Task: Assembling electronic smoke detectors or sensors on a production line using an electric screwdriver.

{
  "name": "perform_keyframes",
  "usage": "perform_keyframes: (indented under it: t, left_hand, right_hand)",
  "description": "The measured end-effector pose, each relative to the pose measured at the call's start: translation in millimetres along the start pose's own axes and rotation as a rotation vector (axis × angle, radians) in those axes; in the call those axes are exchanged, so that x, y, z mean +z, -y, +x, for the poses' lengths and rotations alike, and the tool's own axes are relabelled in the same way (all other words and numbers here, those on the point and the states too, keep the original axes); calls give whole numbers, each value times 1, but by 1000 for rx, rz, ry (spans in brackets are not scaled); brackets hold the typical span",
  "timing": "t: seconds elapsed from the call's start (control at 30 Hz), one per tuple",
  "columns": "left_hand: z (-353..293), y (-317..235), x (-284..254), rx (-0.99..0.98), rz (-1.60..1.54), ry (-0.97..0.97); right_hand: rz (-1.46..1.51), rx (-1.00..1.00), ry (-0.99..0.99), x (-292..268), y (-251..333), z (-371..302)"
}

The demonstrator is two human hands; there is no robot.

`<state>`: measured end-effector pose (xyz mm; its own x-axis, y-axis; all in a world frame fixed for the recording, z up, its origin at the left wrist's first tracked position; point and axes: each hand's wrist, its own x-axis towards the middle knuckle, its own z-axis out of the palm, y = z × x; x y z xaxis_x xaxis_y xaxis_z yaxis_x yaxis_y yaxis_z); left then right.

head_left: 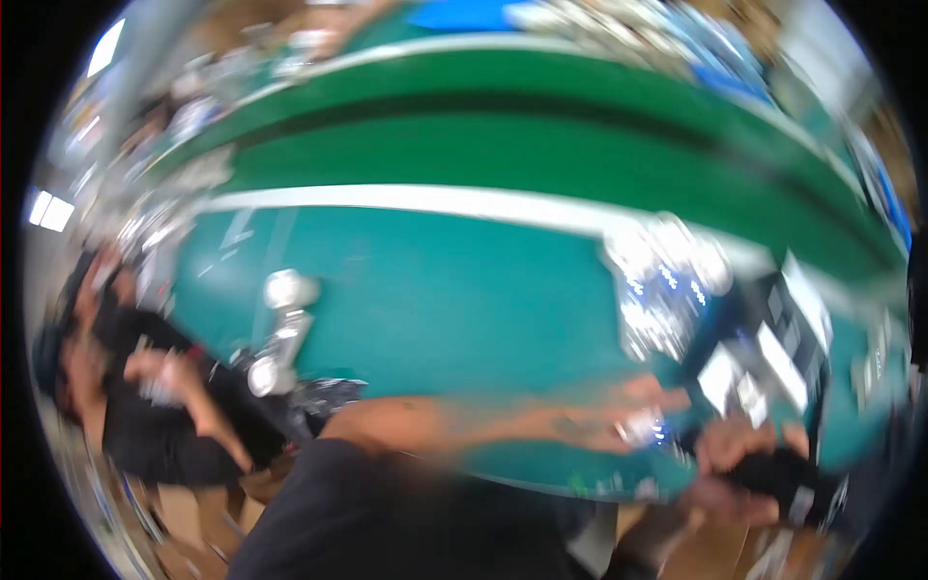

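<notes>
The picture is smeared by motion. My left arm reaches across to the right, low over the green table (435,309). At its end, my left hand (643,411) is closed round a small shiny clear-and-white packet with blue on it (642,427). My right hand (720,501) is low at the right, beside the table's near edge; its fingers are too blurred to read. Just above it is another person's hand (739,445) with a dark sleeve. A pile of similar shiny packets (662,290) lies beyond my left hand.
A black box or bag with white pieces (764,358) stands at the right. Several white round-ended items (287,333) lie at the left, near black plastic (329,398). A co-worker in black (164,396) sits at the left. A green raised board (464,126) runs along the back.
</notes>
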<state>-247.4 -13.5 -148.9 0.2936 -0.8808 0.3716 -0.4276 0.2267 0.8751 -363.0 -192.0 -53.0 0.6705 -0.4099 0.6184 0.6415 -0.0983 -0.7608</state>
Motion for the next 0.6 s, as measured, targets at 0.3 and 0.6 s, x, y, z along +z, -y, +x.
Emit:
perform_keyframes:
  t: [0.3,0.6]
  left_hand:
    - [28,-9,4,-147,188,196]
    - [25,-24,-8,-204,75,160]
  right_hand:
    - [96,-19,-146,16,2,13]
    - [-199,-17,-168,-4,8,4]
